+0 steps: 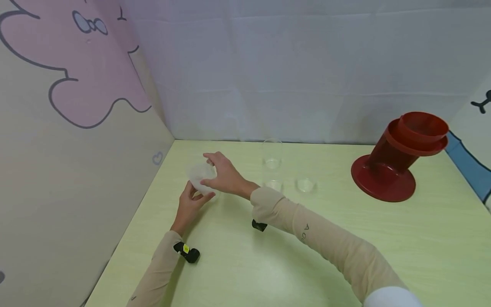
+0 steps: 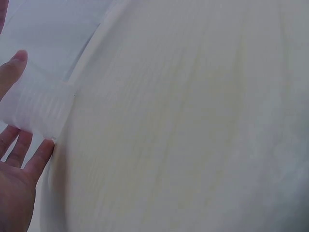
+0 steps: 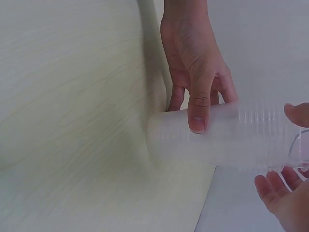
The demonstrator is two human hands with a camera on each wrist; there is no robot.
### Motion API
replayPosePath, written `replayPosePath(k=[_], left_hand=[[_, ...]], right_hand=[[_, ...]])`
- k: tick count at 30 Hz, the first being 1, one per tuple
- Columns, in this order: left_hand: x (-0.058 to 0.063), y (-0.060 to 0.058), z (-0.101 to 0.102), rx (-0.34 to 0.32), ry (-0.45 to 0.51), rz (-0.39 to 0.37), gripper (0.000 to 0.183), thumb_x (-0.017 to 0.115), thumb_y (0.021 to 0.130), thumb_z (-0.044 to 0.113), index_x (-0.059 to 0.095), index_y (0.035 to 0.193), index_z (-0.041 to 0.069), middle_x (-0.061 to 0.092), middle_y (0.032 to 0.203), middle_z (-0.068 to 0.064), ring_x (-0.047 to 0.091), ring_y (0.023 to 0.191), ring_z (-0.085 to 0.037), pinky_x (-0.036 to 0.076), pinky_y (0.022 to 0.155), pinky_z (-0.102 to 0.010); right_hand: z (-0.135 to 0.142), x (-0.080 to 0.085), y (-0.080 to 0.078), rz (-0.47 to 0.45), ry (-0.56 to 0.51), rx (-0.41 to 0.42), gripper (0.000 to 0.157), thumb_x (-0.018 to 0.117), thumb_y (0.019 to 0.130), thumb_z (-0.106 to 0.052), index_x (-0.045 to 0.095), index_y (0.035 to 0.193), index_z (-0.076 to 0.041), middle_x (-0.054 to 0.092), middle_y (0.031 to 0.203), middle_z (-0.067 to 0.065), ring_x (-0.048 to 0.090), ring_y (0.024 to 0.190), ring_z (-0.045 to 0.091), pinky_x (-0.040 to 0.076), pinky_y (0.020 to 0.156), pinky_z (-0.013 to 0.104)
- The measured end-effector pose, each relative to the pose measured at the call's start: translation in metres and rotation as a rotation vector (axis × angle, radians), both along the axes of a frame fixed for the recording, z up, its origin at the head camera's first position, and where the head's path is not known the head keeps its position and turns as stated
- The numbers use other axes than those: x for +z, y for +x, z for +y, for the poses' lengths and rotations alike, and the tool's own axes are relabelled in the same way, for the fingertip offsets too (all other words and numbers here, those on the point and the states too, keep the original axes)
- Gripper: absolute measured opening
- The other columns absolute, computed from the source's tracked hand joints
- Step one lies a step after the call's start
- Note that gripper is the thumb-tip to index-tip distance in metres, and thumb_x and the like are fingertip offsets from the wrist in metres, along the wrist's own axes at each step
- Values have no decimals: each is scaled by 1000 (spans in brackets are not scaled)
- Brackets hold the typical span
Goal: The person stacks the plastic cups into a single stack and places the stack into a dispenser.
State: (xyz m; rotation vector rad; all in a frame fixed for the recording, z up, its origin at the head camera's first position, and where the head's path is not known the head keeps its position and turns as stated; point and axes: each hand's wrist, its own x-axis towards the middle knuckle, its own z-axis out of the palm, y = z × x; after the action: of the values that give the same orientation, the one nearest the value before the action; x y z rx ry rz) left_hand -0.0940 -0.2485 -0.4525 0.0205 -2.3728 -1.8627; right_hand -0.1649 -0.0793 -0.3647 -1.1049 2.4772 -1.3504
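Note:
In the head view, a stack of nested clear plastic cups (image 1: 200,174) is held between both hands over the table's left part. My left hand (image 1: 189,205) grips the stack from its near side. Its thumb lies along the smooth wall of the cups (image 3: 176,137) in the right wrist view. My right hand (image 1: 226,175) is around the other end, thumb and fingers spread on either side of the ribbed rims. The left wrist view shows only part of the cups (image 2: 41,104) at its left edge.
Several clear cups stand mid-table: one cup (image 1: 272,154) at the back, another cup (image 1: 274,185) before it, a third cup (image 1: 305,184) to the right. A tilted dark red cylinder (image 1: 395,149) on a round base (image 1: 383,187) stands at the right. Walls border the left and back.

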Motion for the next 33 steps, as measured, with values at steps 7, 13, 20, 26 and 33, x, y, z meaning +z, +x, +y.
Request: replayPosePath(k=[7,13,20,26,33], left_hand=[[-3,1,-1,-8,7,25,69,73,84,13,36,141,18,42,140,-5,45,125,-24,50,88,-25],[-21,-7,-7,-2,-5,53,69,75,83,19,38,140,26,43,138,1,46,123,-20,51,87,-25],[-29,-11,-9,6,-34,65,69,76,81,27,39,138,31,45,136,4,48,120,-19,50,89,-25],[-28,-10,-8,22,-8,39,70,77,81,22,38,139,26,44,138,1,46,122,-20,49,89,-23],[-11,-3,-4,19,8,34,68,75,82,12,38,139,16,45,137,-6,46,123,-23,50,88,-24]], right_hand=[[3,-4,3,-13,0,-2,69,73,83,-29,42,139,-2,48,119,10,48,106,21,46,88,29],[8,-11,3,-19,-14,-17,66,70,85,-36,46,137,-4,49,116,8,47,105,19,46,84,30],[10,-18,3,-4,-23,-23,61,67,88,-34,46,136,-3,51,117,10,50,111,26,46,89,34],[11,-18,6,-39,-34,-36,61,67,88,-33,46,138,-5,50,116,11,50,112,27,45,91,36],[13,-17,9,-19,-19,-59,58,67,89,-33,48,137,-7,51,116,13,50,108,24,45,91,39]])
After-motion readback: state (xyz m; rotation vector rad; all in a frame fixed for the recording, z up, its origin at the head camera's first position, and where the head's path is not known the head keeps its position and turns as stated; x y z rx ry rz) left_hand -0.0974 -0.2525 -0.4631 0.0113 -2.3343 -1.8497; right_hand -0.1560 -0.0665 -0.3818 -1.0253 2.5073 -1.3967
